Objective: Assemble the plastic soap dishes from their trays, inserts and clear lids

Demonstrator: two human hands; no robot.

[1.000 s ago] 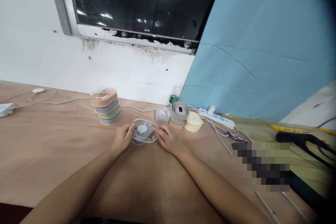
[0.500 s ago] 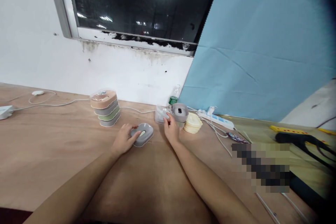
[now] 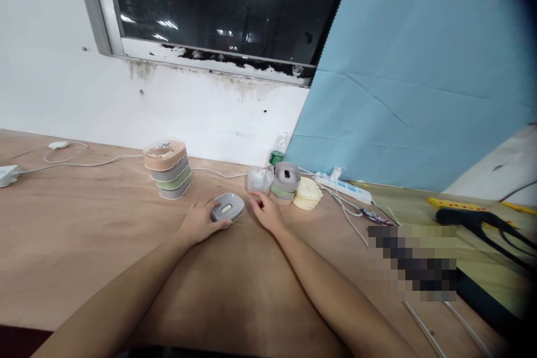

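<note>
My left hand (image 3: 200, 222) rests on the wooden table (image 3: 84, 235) and grips the left side of a grey oval case (image 3: 227, 207) that lies flat, a white oval showing in its top. My right hand (image 3: 265, 212) hovers just right of the case with its fingers loosely spread and nothing in them. Just beyond it sits a clear plastic lid (image 3: 259, 180). To the right of the lid stands a short stack of cases (image 3: 286, 183) with a grey one on top, and beside that a pile of cream oval pieces (image 3: 307, 194).
A taller stack of cases (image 3: 168, 168), peach on top, stands to the left by the wall. White cables (image 3: 75, 163) run along the back. A power strip (image 3: 346, 189) and a green-capped bottle (image 3: 278, 152) lie near the blue cloth (image 3: 419, 84). Dark tools (image 3: 482, 224) lie far right.
The clear lid came off the grey case and my right hand set it down by the short stack, then drew back toward the case. My left hand stayed on the case.
</note>
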